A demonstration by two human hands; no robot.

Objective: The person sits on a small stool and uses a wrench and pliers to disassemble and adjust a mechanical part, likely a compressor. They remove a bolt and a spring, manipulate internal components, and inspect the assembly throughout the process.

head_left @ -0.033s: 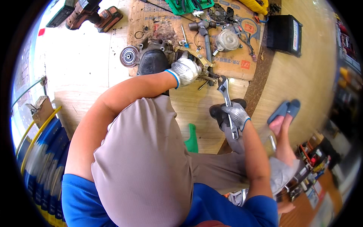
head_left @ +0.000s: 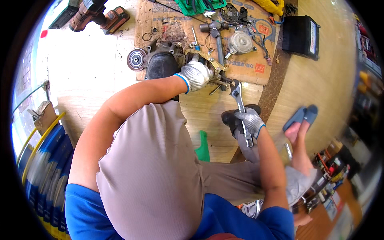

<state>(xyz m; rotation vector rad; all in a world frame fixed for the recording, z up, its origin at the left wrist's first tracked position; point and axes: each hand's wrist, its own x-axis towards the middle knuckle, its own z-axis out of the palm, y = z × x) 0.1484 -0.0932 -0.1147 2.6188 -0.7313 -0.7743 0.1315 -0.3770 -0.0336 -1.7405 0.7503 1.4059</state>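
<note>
My left hand point(head_left: 195, 76), in a pale work glove with blue cuff, is closed on a brass-coloured puller point(head_left: 217, 64) attached to a dark greasy engine housing point(head_left: 162, 62). My right hand point(head_left: 249, 122), gloved too, is wrapped round a large steel adjustable wrench point(head_left: 239, 98), whose jaw is at the puller's bolt end. A round metal pulley point(head_left: 137, 59) lies left of the housing. Above my hands a hammer point(head_left: 219, 44), a screwdriver point(head_left: 196, 44) and a silver round component point(head_left: 240, 42) lie on stained cardboard point(head_left: 148, 24). Part of the puller is hidden by my left hand.
A cordless power tool point(head_left: 86, 18), green case point(head_left: 188, 6) and black battery point(head_left: 301, 37) sit round the cardboard. Blue items in a yellow rack point(head_left: 48, 168) stand at lower left. Another person's slippered feet point(head_left: 301, 120) are at right. A green plastic piece point(head_left: 202, 146) lies between my legs.
</note>
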